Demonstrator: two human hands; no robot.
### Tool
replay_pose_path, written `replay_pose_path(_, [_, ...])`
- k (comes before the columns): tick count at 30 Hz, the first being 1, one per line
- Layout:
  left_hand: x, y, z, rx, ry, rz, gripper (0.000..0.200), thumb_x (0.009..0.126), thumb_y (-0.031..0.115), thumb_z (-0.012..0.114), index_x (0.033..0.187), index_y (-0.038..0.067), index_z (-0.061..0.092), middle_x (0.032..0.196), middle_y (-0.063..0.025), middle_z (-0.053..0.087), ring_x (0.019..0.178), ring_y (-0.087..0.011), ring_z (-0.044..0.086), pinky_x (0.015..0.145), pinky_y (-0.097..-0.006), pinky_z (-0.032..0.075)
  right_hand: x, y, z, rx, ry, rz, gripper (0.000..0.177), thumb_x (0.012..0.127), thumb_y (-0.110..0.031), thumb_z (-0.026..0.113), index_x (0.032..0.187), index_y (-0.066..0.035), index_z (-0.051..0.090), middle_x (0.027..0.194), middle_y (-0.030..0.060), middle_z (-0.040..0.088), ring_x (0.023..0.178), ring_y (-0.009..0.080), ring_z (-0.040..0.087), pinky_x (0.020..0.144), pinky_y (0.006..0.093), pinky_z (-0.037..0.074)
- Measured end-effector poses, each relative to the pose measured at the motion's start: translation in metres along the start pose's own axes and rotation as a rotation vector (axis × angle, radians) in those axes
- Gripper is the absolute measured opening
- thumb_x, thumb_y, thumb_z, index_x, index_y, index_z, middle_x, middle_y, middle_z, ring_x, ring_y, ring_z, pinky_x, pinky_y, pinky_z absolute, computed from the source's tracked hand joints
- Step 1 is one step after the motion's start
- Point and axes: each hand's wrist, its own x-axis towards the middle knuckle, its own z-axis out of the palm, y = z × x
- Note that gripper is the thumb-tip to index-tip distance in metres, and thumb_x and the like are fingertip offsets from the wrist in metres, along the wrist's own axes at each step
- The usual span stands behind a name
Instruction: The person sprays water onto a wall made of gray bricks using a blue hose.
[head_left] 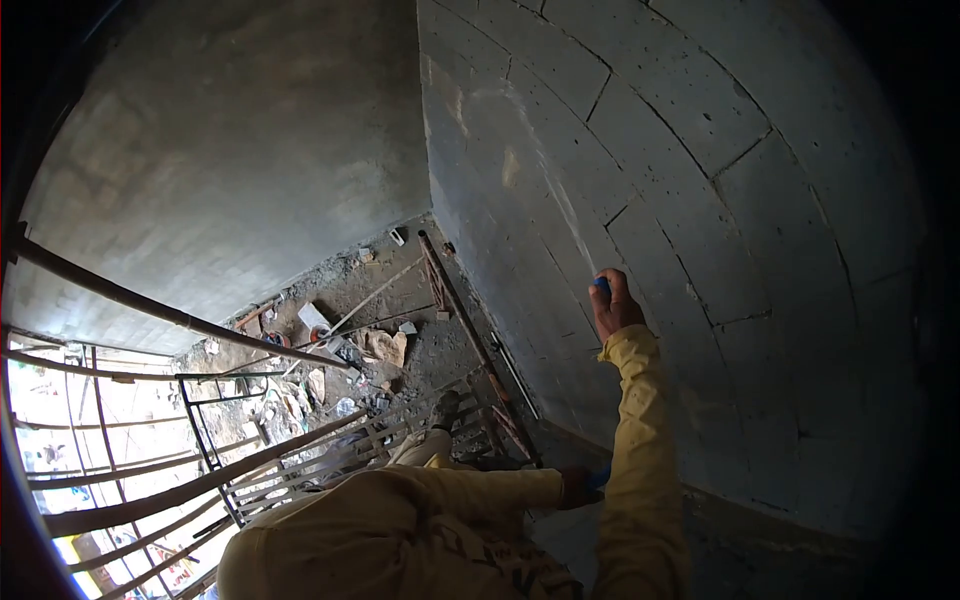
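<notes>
My right hand [615,308] is raised against the grey block wall [700,200] and is closed on a small blue object [602,285], pressing it to the wall's face. A faint pale line [560,190] runs up the wall from that hand. Lower down, my left hand [577,488] reaches across my body and grips another blue object [598,480] close to the foot of the wall. Both arms are in yellow sleeves. What the blue objects are cannot be told.
Scaffold poles [180,318] and a metal grating platform [330,455] lie to my left and under me. Far below, the floor [400,310] is strewn with rubble, boards, paper bags and long rods. A plastered wall [250,150] meets the block wall at a corner.
</notes>
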Motion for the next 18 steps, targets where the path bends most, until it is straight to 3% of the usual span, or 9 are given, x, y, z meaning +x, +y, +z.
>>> replay_pose_path(3, [-0.013,0.010,-0.001,-0.010,-0.020,0.076,0.037,0.083,0.041,0.057,0.098,0.007,0.062,0.091,-0.0194,0.064,0.091,-0.0330,0.062,0.078,-0.0406,0.047,0.006,0.036,0.021,-0.057,0.030,0.004,0.035,0.089,-0.040,0.048,0.117,-0.020,0.041,0.108,0.0168,0.060,0.096,0.0422,0.058,0.079,0.0479,0.046])
replay_pose_path(8, [-0.024,0.027,-0.006,0.017,-0.097,-0.031,0.037,0.082,0.039,0.058,0.097,0.005,0.062,0.092,-0.0195,0.064,0.092,-0.0313,0.062,0.078,-0.0404,0.047,0.000,0.064,0.018,-0.095,0.005,0.068,0.037,0.088,-0.039,0.050,0.118,-0.019,0.040,0.109,0.0176,0.060,0.096,0.0427,0.058,0.080,0.0484,0.046])
replay_pose_path(12, [-0.027,0.034,-0.011,0.004,-0.176,-0.048,0.039,0.082,0.041,0.058,0.098,0.005,0.062,0.092,-0.0192,0.065,0.091,-0.0313,0.062,0.078,-0.0399,0.048,-0.004,0.072,0.014,-0.047,0.011,0.010,0.036,0.088,-0.038,0.050,0.118,-0.019,0.041,0.108,0.0181,0.060,0.096,0.0432,0.058,0.081,0.0487,0.047])
replay_pose_path(15, [-0.024,0.024,0.001,-0.035,-0.076,0.000,0.037,0.079,0.037,0.060,0.091,0.002,0.065,0.085,-0.0179,0.065,0.085,-0.0327,0.063,0.076,-0.0414,0.047,-0.007,0.066,0.016,0.005,0.038,-0.004,0.035,0.088,-0.038,0.051,0.116,-0.019,0.041,0.106,0.0186,0.061,0.094,0.0433,0.058,0.080,0.0488,0.047])
replay_pose_path(18, [-0.014,0.013,0.008,-0.029,-0.120,0.035,0.039,0.081,0.037,0.058,0.097,0.002,0.063,0.090,-0.0199,0.064,0.090,-0.0336,0.062,0.079,-0.0418,0.047,-0.011,0.053,0.015,0.070,0.020,-0.018,0.033,0.088,-0.037,0.050,0.115,-0.020,0.041,0.104,0.0189,0.061,0.093,0.0435,0.058,0.078,0.0493,0.046])
